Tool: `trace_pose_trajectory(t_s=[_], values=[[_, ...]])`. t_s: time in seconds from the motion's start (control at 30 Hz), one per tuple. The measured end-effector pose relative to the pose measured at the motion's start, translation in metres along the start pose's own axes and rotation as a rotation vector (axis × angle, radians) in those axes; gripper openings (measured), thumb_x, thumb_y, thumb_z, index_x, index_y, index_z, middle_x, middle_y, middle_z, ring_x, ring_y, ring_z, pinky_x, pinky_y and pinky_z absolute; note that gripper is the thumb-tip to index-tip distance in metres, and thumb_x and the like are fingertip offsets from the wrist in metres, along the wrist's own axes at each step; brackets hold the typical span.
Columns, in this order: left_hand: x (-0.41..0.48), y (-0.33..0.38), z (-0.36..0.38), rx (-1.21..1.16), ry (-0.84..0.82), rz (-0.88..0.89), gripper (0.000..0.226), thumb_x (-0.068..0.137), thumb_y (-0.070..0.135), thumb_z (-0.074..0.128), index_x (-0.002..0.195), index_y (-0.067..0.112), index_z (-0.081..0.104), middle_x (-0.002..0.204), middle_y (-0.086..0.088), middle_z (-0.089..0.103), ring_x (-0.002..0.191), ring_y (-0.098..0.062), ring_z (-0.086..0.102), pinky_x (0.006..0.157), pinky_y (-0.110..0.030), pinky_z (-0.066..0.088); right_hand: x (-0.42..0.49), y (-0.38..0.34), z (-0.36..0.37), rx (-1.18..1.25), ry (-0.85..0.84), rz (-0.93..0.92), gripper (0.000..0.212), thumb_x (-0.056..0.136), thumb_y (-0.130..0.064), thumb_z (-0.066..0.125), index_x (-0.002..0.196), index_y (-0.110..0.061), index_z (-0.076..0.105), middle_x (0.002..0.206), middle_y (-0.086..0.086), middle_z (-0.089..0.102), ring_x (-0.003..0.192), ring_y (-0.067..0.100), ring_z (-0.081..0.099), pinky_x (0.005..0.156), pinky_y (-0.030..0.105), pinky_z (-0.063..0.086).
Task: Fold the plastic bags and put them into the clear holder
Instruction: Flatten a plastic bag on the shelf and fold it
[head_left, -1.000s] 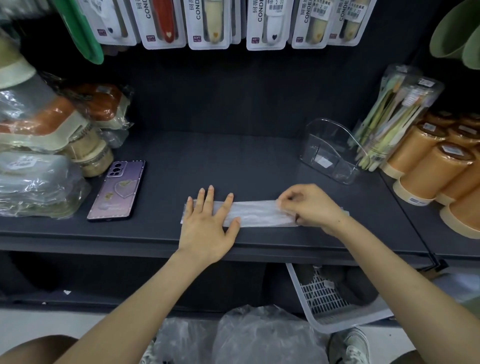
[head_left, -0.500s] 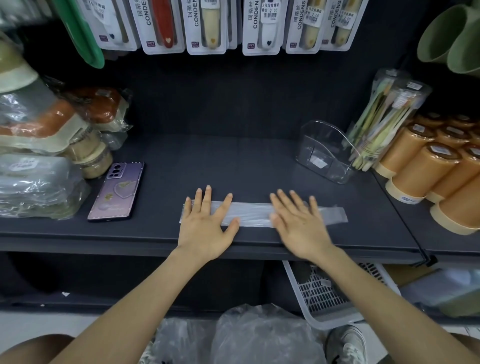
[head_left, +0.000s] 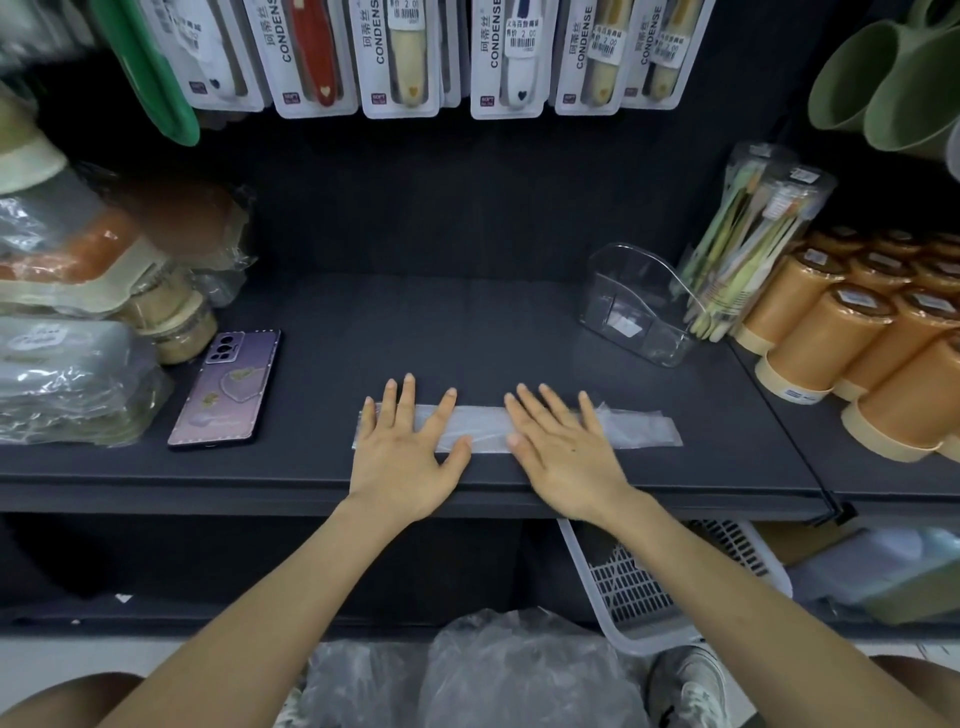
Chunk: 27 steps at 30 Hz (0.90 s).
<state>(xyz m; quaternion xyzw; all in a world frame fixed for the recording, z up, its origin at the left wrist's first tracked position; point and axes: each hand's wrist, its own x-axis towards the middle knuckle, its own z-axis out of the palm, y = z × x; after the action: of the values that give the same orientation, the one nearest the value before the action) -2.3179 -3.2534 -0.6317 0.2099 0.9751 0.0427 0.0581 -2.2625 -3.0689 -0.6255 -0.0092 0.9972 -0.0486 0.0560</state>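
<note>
plastic bag (head_left: 644, 428), already a long narrow strip, lies to the front-left of the clear holder (head_left: 639, 306) (no bag visible in it). left hand (head_left: 410, 452) and right hand (head_left: 561, 447) press it flat, fingers straight, gripping nothing; end-to-end folding and insertion seem left.

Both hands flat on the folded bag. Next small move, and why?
Probably pinch the free right end of the bag with the right hand and fold it over toward the left hand, which pins the other end. The bag lies pressed flat as a long strip, and it looks longer than the clear holder is wide, so it likely needs shortening before it goes in.
</note>
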Motion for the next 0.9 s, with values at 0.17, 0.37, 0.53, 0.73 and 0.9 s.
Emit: trace_pose_trajectory(t_s=[0.17, 0.37, 0.53, 0.73, 0.9], values=[[0.0, 0.0, -0.002, 0.001, -0.008, 0.004, 0.063, 0.094, 0.063, 0.008, 0.151, 0.039, -0.009, 0.16, -0.011, -0.016, 0.147, -0.025, -0.017, 0.119, -0.042, -0.011, -0.014, 0.038, -0.016, 0.015, 0.208, 0.145, 0.086, 0.084, -0.056, -0.008, 0.149, -0.017, 0.032, 0.155, 0.006, 0.031, 0.144, 0.025, 0.025, 0.118, 0.048, 0.002], [0.009, -0.008, -0.008, -0.115, -0.005, 0.019, 0.079, 0.092, 0.066, 0.027, 0.153, 0.03, -0.009, 0.161, -0.013, -0.01, 0.148, -0.027, -0.014, 0.117, -0.039, -0.013, -0.021, 0.06, -0.026, 0.052, 0.219, 0.286, 0.03, 0.088, -0.048, 0.058, 0.102, -0.023, 0.068, 0.108, 0.001, 0.059, 0.107, 0.026, 0.052, 0.09, 0.036, 0.034], [0.005, 0.012, -0.016, -0.264, 0.39, 0.121, 0.048, 0.076, 0.038, 0.064, 0.118, 0.014, 0.067, 0.13, -0.017, 0.056, 0.12, -0.042, 0.051, 0.108, -0.051, 0.03, -0.021, 0.057, -0.03, 0.174, 0.203, 0.25, 0.024, 0.086, -0.035, 0.064, 0.066, -0.025, 0.057, 0.094, -0.002, 0.06, 0.098, 0.024, 0.054, 0.082, 0.032, 0.033], [-0.007, 0.051, 0.0, -0.415, 0.264, 0.389, 0.055, 0.075, 0.056, 0.05, 0.103, 0.015, 0.072, 0.103, 0.002, 0.063, 0.098, -0.021, 0.056, 0.091, -0.025, 0.038, -0.032, 0.049, -0.044, 0.465, 0.1, 0.287, 0.019, 0.086, -0.022, 0.064, 0.071, -0.014, 0.055, 0.073, -0.001, 0.058, 0.072, 0.018, 0.056, 0.059, 0.027, 0.039], [-0.004, 0.054, 0.006, -0.379, 0.307, 0.388, 0.057, 0.073, 0.061, 0.053, 0.109, 0.02, 0.069, 0.099, 0.003, 0.061, 0.094, -0.02, 0.056, 0.086, -0.034, 0.045, -0.029, 0.039, -0.074, 1.273, -0.19, 0.485, 0.013, 0.091, -0.01, 0.061, 0.081, -0.003, 0.058, 0.059, 0.008, 0.06, 0.043, 0.011, 0.052, 0.038, 0.02, 0.04]])
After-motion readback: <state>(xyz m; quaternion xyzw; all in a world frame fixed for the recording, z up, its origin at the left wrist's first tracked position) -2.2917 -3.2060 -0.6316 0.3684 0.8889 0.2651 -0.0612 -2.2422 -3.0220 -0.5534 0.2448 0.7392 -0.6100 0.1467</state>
